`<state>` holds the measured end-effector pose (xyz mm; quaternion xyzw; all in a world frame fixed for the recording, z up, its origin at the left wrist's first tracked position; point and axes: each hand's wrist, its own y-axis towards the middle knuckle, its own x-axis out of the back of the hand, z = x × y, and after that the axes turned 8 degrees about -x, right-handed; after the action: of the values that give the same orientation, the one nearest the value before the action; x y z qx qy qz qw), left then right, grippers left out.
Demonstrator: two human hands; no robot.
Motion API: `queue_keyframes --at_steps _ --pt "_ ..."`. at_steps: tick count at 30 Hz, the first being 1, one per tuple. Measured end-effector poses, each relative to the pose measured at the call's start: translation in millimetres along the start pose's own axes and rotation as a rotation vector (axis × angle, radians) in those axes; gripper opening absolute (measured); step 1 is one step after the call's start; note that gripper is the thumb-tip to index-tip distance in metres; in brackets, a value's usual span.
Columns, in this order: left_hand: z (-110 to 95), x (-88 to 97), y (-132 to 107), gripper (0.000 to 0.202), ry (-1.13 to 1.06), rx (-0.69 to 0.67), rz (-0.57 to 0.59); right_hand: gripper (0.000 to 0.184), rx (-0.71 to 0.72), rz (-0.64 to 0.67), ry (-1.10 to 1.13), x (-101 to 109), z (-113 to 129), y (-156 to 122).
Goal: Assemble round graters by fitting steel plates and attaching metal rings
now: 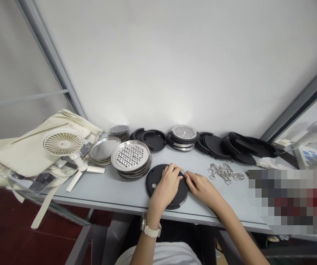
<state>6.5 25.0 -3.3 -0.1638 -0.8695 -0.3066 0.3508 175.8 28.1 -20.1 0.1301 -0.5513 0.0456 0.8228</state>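
A round black disc (pixel 155 179) with a metal rim lies flat on the grey table (pixel 106 189) in front of me. My left hand (pixel 167 184), with a white watch on the wrist, rests on top of the disc with its fingers curled at the far right edge. My right hand (pixel 201 187) pinches a small metal ring at that same edge, fingertips meeting those of the left hand. A heap of loose metal rings (pixel 225 173) lies just right of my right hand.
Stacked perforated metal plates (pixel 131 158), plain metal plates (pixel 102 149) and black discs (pixel 235 149) line the back of the table. A white hand fan (pixel 63 144) lies on a cream cloth bag (pixel 23 154) at left. A blurred patch covers the right table end.
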Motion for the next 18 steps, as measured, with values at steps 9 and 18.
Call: queue_keyframes --at_steps 9,18 --pt "-0.9 -1.3 -0.3 0.022 0.024 0.009 0.006 0.03 0.001 0.006 -0.003 0.2 0.8 -1.0" --pt "-3.2 0.6 -0.6 0.043 0.059 -0.046 0.032 0.03 0.015 0.003 0.014 0.5 1.4 -0.1"
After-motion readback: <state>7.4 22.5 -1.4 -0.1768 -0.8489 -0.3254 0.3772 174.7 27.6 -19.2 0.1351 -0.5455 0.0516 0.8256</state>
